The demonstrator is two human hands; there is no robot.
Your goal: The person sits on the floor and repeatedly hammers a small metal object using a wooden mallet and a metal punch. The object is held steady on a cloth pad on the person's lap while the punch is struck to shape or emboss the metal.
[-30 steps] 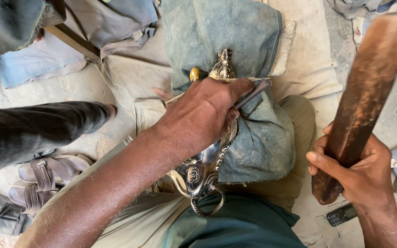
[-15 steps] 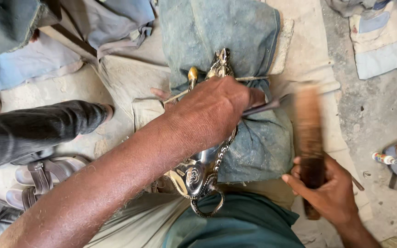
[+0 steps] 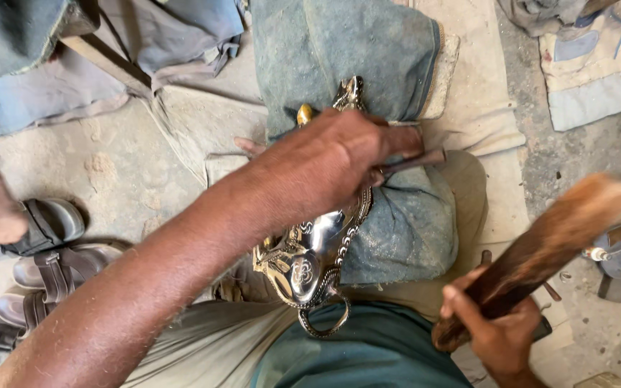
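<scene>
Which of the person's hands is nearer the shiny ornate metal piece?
Left. The left hand rests on the shiny metal piece, gripping a thin rod. The right hand is off to its side, holding a wooden stick.

The floor (image 3: 102, 165) is bare and dusty, of pale grey-brown earth or concrete, with small grit on it. At 12 o'clock a worn blue-grey cloth (image 3: 346, 43) lies in folds, over a beige cloth (image 3: 479, 93) that reaches toward 3 o'clock. At 10 to 11 o'clock there are more crumpled grey-blue fabrics (image 3: 174, 36), and a wooden strip (image 3: 106, 61) runs at a slant below them. At 8 o'clock dark sandals (image 3: 52, 269) lie close together on the floor. At 1 to 2 o'clock a pale patched cloth (image 3: 598, 79) rests on rough grey ground. The light is soft and even, without hard shadows.
</scene>
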